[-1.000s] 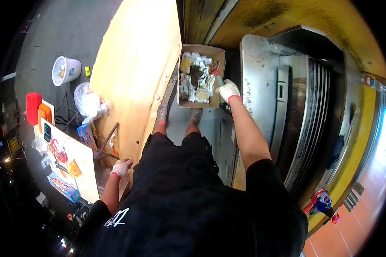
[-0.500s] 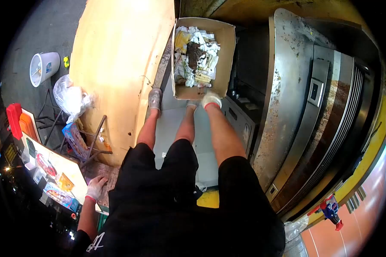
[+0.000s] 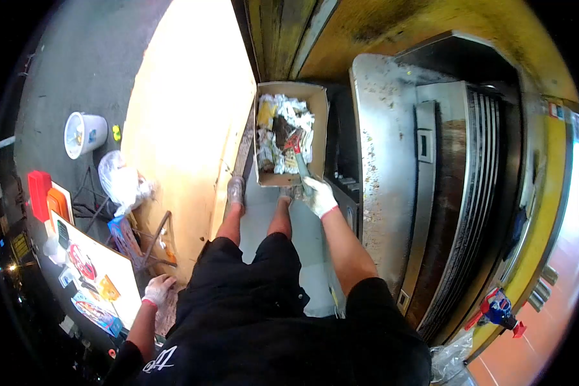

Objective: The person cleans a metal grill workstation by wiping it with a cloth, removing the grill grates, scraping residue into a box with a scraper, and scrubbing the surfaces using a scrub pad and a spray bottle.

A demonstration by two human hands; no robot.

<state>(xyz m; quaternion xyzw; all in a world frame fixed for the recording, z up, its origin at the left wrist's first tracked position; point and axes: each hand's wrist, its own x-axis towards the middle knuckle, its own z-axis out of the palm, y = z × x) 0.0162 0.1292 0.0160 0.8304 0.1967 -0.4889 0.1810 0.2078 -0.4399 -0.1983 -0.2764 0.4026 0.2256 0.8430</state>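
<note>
My right hand (image 3: 320, 197), in a white glove with a red cuff, is closed round the grey-green handle of a red-headed tool (image 3: 294, 143). The tool's head is over a cardboard box (image 3: 322, 116) that holds crumpled white papers (image 3: 293, 109), a yellow piece and a dark brown clump. The box stands on the floor just beyond my feet. My left hand (image 3: 159, 290), gloved too, is low on the left near the corner of a small table (image 3: 119, 257); its fingers are partly bent, and I see nothing in them.
A big wooden board (image 3: 186, 116) stands left of the box. Farther left are a white bucket (image 3: 85, 135), a plastic bag (image 3: 120, 183) and a red container (image 3: 39, 195). A soiled metal appliance (image 3: 392, 180) fills the right side, with a spray bottle (image 3: 497, 307) at lower right.
The view has shifted back and forth. My right hand went to the near edge of the box, and now the tool shows over the papers again. My left hand stays low at the left.
</note>
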